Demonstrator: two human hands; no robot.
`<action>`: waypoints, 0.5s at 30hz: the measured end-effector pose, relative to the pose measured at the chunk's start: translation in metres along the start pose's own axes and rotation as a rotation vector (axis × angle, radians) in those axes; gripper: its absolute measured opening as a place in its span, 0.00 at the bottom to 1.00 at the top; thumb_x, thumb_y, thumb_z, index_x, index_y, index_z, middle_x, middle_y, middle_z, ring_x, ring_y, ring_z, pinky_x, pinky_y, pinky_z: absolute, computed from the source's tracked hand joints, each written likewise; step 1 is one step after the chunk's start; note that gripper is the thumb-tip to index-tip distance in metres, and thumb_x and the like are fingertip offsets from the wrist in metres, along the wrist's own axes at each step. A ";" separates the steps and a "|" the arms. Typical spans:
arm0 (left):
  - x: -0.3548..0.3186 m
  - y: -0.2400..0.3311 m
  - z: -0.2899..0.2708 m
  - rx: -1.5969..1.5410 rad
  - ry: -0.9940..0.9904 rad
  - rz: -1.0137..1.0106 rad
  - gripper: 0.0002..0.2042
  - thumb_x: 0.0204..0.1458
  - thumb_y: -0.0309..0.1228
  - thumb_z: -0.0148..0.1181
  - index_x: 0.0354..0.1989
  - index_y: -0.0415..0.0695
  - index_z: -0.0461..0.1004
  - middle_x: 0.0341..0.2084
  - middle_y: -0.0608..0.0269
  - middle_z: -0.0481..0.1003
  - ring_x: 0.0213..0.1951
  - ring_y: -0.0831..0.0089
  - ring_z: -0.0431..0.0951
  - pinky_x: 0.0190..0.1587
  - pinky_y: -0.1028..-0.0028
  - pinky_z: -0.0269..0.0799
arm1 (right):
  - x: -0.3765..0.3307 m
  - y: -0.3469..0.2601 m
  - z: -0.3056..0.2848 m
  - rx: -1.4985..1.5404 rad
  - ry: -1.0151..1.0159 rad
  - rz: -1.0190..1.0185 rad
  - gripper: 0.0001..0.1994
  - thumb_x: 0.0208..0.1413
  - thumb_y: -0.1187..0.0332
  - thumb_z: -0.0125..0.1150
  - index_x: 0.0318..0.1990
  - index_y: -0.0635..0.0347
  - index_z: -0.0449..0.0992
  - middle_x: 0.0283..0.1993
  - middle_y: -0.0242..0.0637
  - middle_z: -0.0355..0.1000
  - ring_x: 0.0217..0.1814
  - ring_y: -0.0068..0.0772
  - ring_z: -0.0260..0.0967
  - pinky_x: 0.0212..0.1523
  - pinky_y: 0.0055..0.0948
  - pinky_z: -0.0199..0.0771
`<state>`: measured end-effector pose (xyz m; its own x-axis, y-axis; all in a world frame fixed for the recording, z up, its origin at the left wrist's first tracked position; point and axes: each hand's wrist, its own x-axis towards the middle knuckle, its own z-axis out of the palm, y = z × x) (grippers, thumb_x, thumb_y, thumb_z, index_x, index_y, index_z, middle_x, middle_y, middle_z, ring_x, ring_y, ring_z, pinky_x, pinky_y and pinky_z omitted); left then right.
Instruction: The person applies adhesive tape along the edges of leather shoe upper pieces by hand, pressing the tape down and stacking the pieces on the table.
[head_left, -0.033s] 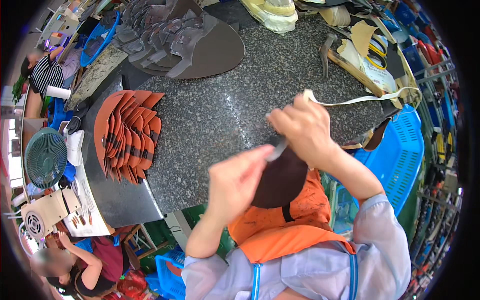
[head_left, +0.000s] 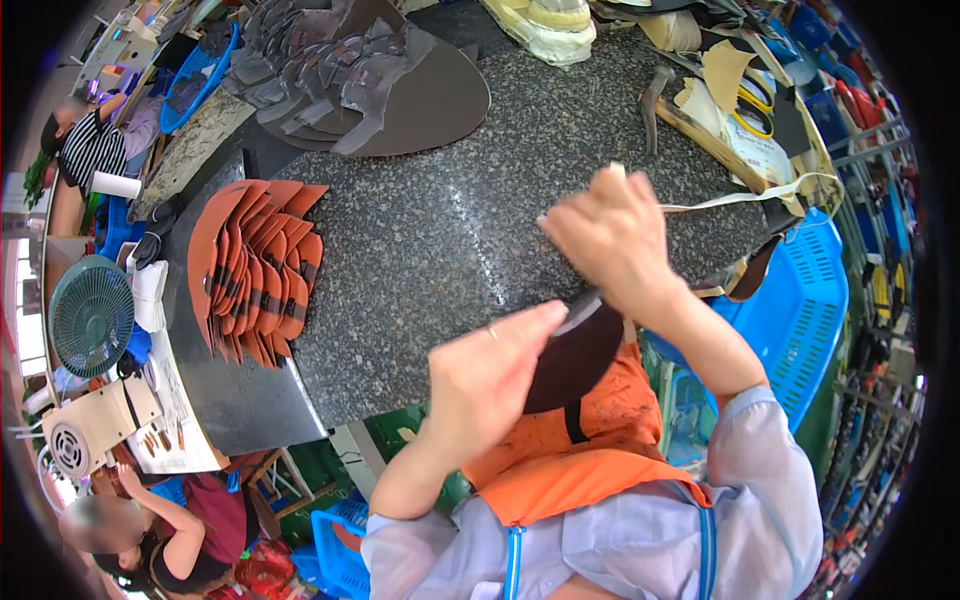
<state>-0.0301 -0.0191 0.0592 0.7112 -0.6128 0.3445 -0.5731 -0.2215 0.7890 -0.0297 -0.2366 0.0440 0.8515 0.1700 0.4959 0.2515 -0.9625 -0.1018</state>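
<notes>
Hands first: just off the workbench's near edge, the left hand [head_left: 485,375] pinches the left side of a dark brown curved piece [head_left: 575,370], fingertips at the grey band along its upper edge, while the right hand [head_left: 612,235] is raised above that piece with curled fingers, too blurred to tell what they pinch. Across the view spreads the speckled stone-topped workbench [head_left: 400,250]. Beside its near right corner is a large blue plastic basket [head_left: 815,290]. Toward the far left corner lies a wide pile of grey sheet pieces [head_left: 430,105], overlapping one another. Nearer, along the left edge, a smaller fanned stack of rust-orange pieces [head_left: 255,270] bears dark marks. Close to the right edge, a narrow white strip [head_left: 735,200] runs from beside the right hand. Farther up that side sit a hammer-like tool [head_left: 651,115] and yellow-handled scissors [head_left: 756,103]
</notes>
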 end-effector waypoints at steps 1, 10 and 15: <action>-0.003 0.003 -0.003 0.060 0.002 0.014 0.20 0.46 0.15 0.63 0.49 0.43 0.82 0.47 0.51 0.82 0.42 0.58 0.85 0.42 0.66 0.83 | 0.010 0.005 0.002 0.005 0.123 -0.044 0.08 0.50 0.61 0.70 0.30 0.54 0.79 0.42 0.30 0.78 0.47 0.39 0.71 0.50 0.46 0.70; -0.005 -0.046 0.033 0.680 0.428 0.276 0.21 0.43 0.14 0.67 0.49 0.41 0.82 0.49 0.53 0.70 0.53 0.54 0.72 0.54 0.58 0.74 | 0.049 0.019 0.014 0.875 -0.673 0.263 0.16 0.54 0.67 0.66 0.48 0.66 0.75 0.43 0.52 0.77 0.46 0.58 0.76 0.44 0.46 0.77; -0.005 -0.042 0.036 0.747 0.027 0.224 0.15 0.51 0.25 0.59 0.48 0.44 0.81 0.49 0.57 0.73 0.55 0.60 0.72 0.62 0.55 0.65 | 0.038 0.006 0.031 0.672 -0.200 -0.082 0.11 0.46 0.76 0.62 0.40 0.65 0.72 0.35 0.44 0.71 0.39 0.53 0.73 0.39 0.45 0.76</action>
<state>-0.0243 -0.0341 0.0057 0.5503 -0.6864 0.4754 -0.8196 -0.5528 0.1505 0.0185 -0.2292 0.0352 0.8697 0.3343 0.3632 0.4933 -0.6171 -0.6131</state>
